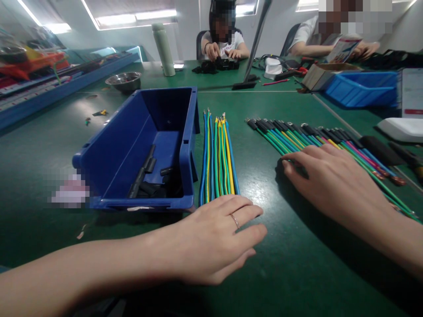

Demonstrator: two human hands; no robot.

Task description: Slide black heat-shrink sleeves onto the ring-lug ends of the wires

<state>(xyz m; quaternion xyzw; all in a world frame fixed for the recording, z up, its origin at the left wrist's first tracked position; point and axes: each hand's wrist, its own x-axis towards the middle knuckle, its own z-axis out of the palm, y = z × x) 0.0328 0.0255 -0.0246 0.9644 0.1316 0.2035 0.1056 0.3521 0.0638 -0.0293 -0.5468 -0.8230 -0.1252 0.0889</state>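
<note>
A bundle of blue, green and yellow cables (pixel 221 154) with bare metal ends lies beside a dark blue bin (pixel 132 203). My left hand (pixel 228 237), with a ring on one finger, rests over the near end of this bundle, its fingers apart. Short black sleeves (pixel 150 190) lie inside the bin. To the right, a fanned row of coloured cables (pixel 280 140) with black sleeves on their far ends lies on the table. My right hand (pixel 324 174) is over that row, fingers bent; what lies under its fingertips is hidden.
Behind the bin are a metal bowl (pixel 124 81) and a pale green bottle (pixel 163 50). A light blue bin (pixel 363 88), a cardboard box (pixel 325 75) and a white object (pixel 401 129) stand right. A black stand base (pixel 244 83) is mid-table. Two people sit across.
</note>
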